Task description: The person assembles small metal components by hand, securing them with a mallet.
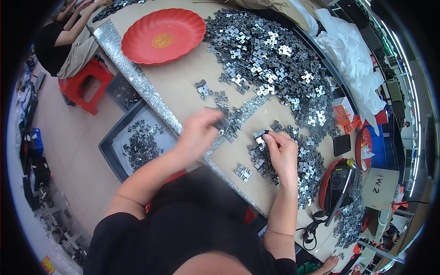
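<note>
Metal piece (260, 138), shiny and notched, pinched by right hand (283, 153); left hand (196, 139) blurs, grip unclear.

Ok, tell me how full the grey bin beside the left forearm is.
Partly full: metal pieces lie inside the grey bin, with its pale bottom showing around them.

Red stool (73, 88) on pale floor (75, 135)
</note>
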{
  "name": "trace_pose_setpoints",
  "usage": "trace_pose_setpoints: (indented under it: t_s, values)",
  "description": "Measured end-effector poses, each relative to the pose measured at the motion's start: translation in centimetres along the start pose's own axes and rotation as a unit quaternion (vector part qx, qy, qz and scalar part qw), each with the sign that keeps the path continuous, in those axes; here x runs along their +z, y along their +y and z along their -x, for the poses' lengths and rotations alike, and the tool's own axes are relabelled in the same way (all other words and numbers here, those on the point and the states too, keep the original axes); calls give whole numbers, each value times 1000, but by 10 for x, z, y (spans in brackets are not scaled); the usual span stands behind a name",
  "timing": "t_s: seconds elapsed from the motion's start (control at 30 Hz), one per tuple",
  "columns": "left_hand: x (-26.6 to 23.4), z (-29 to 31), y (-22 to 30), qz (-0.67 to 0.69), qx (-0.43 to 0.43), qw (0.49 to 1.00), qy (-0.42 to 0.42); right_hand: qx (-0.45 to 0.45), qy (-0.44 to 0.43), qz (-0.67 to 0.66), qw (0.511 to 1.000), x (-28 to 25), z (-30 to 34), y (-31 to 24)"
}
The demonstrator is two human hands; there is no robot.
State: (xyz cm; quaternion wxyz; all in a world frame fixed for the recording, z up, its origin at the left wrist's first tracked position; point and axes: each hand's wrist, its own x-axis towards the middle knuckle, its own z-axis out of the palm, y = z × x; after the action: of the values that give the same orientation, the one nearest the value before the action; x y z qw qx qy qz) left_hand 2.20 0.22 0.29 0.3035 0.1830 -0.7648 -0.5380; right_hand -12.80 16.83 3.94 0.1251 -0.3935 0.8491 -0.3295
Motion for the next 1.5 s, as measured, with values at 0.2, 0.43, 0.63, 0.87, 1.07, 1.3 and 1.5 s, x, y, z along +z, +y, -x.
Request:
trace_pose_setpoints:
  t_s: [0.2, 0.43, 0.63, 0.87, 1.07, 1.3, 1.5]
  values:
    - [-34, -18, -26, -183, 66, 981, 0, -5, -3, 139, 990, -16, -14, -19]
    - [-31, -14, -24, -302, 119, 939, -115, 9, 0, 92, 996, 13, -80, -27]
    - [-38, -16, -25, -265, 16, 961, -83, -41, 51, 131, 989, 54, -121, -21]
    - [-37, -10, -31, -278, 46, 959, -26, -55, -22, 163, 985, 51, -113, -25]
    - [-39, -17, -32, -212, 1, 976, -55, -39, 2, 42, 998, 38, -90, -24]
    - [-24, -23, 11, 331, -232, 913, -62, 70, -47, -474, 876, 29, -21, -26]
    - [5, -23, 26, 383, -245, 879, -146, 72, -51, -542, 836, 35, 7, -24]
